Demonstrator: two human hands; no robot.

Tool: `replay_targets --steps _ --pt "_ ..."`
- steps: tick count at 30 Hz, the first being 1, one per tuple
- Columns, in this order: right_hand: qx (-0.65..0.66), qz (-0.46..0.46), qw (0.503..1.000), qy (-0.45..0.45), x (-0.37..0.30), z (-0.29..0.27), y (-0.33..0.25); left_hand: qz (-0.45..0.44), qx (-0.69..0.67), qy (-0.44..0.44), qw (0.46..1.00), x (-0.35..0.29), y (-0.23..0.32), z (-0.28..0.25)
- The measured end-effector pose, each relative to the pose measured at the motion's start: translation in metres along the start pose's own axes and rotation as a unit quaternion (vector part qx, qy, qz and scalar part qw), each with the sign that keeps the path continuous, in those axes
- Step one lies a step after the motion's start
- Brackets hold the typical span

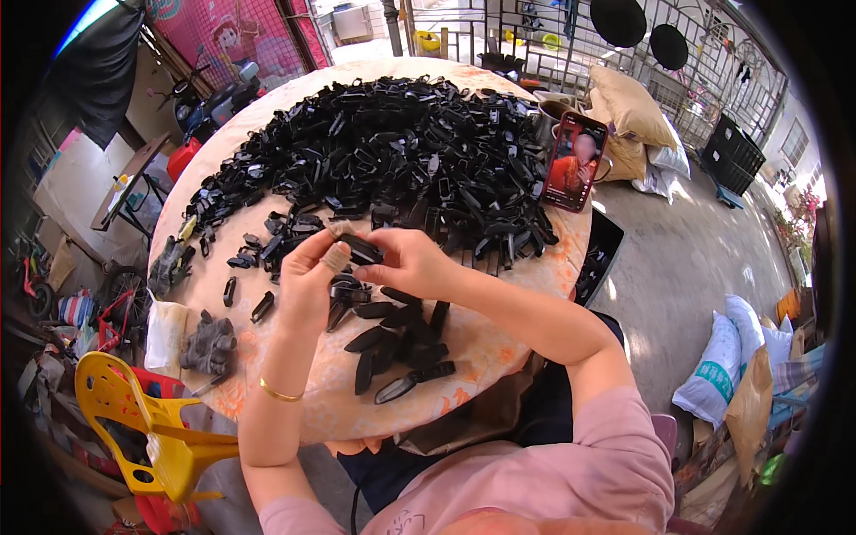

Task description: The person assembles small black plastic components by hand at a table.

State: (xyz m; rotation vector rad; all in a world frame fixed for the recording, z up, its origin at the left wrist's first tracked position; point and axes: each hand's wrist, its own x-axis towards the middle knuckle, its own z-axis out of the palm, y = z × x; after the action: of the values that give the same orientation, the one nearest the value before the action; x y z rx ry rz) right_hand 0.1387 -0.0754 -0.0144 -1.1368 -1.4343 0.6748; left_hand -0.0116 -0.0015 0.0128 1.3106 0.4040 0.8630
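My left hand (308,272), with tan wrapping on its fingers, and my right hand (412,262) meet over the round table. Between them they grip a small, elongated black plastic piece (361,250), each hand closed on one end. The fingers cover part of it. Just below, a loose cluster of similar black pieces (397,334) lies near the table's front edge. One framed piece (415,382) rests closest to me. Beyond my hands spreads a large heap of black plastic parts (374,143). A few single parts (262,307) lie left of my left forearm.
The round table (303,419) has a patterned peach cover. A phone (575,162) showing a video leans at its right edge. Dark gloves (209,345) lie at the left edge, near a yellow chair (169,437). Stuffed sacks (629,111) stand behind right; more bags (718,370) sit at the right.
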Motion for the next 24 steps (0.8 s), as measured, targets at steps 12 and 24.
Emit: replay_targets --steps 12,24 --pt "-0.200 -0.099 0.967 -0.124 0.008 -0.026 -0.012 0.027 0.141 -0.054 0.988 -0.007 0.019 0.000" --pt "-0.405 -0.132 0.904 0.038 0.012 -0.049 0.021 0.091 0.389 -0.064 0.915 -0.001 0.005 0.007"
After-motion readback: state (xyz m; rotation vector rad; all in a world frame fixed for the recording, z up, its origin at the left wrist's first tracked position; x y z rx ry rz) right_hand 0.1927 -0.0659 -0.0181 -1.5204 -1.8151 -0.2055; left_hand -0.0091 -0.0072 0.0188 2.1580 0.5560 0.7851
